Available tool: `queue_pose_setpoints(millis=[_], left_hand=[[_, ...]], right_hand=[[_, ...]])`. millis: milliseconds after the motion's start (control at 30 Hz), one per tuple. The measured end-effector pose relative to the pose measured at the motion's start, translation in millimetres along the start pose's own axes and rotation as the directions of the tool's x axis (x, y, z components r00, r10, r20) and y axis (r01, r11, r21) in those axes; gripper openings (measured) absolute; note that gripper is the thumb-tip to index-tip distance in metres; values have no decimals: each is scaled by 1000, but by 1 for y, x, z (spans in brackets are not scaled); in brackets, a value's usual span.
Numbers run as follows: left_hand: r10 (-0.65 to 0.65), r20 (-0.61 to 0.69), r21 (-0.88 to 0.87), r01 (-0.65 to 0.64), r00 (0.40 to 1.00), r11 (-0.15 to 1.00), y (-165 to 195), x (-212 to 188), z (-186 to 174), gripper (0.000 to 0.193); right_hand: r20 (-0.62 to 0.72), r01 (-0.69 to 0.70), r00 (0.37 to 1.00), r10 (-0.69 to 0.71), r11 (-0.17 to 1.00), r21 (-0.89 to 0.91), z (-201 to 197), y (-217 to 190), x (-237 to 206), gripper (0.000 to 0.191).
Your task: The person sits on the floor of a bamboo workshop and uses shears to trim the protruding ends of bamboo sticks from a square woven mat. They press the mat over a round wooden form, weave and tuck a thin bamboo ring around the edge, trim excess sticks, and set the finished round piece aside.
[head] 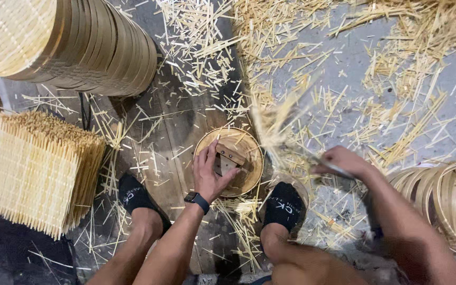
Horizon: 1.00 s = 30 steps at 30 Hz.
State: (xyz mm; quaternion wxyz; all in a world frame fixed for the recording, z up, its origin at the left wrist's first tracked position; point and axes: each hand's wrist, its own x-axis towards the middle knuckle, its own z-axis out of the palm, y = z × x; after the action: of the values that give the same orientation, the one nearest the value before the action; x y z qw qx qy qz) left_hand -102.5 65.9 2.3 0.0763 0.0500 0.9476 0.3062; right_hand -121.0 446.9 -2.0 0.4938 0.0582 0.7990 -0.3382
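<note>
The fingers (210, 158) of the left hand (212, 174) lie spread and flat, pressing down inside a small round bamboo tray (249, 171) and over the wooden block (229, 158) in it; they grip nothing. A dark wristwatch (197, 200) sits at that wrist. The right hand (344, 161) is curled closed around a thin tool (323, 163), motion-blurred, with a smeared bundle of strips (273, 121) rising from it just beyond the tray's right rim.

Nearest the camera, two feet in black socks bracket the tray: the left foot (133, 195) well clear of its rim, the right foot (285, 206) almost against its lower right edge. The tray rests on a dark wooden board (180, 132), whose edges are hidden under scraps.

To the left, a stack of square woven mats (32, 169) stands near the left foot with a narrow strip of board between them. To the right, a pile of loose bamboo hoops (449, 200) crowds the right forearm. Further off at upper left lies a tall stack of round trays (80, 42) on its side, its rim well apart from the small tray. Beyond, the grey floor (344, 68) is littered with bamboo splinters (397, 53).
</note>
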Motion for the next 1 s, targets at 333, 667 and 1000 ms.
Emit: queue_pose_setpoints(millis=[333,667,1000], left_hand=[[-40,114,-253,68,993,965,-20,4,-6,102],[-435,185,-128,460,881,879,-84,77,21,56],[-379,237,-130,416,895,900,-33,105,70,31]], right_hand=[[-637,-166,693,338,935,314,-97,-63,99,46],[-802,-193,572,173,978,74,21,-15,18,59],[-478,232,876,65,813,535,92,-85,57,26]])
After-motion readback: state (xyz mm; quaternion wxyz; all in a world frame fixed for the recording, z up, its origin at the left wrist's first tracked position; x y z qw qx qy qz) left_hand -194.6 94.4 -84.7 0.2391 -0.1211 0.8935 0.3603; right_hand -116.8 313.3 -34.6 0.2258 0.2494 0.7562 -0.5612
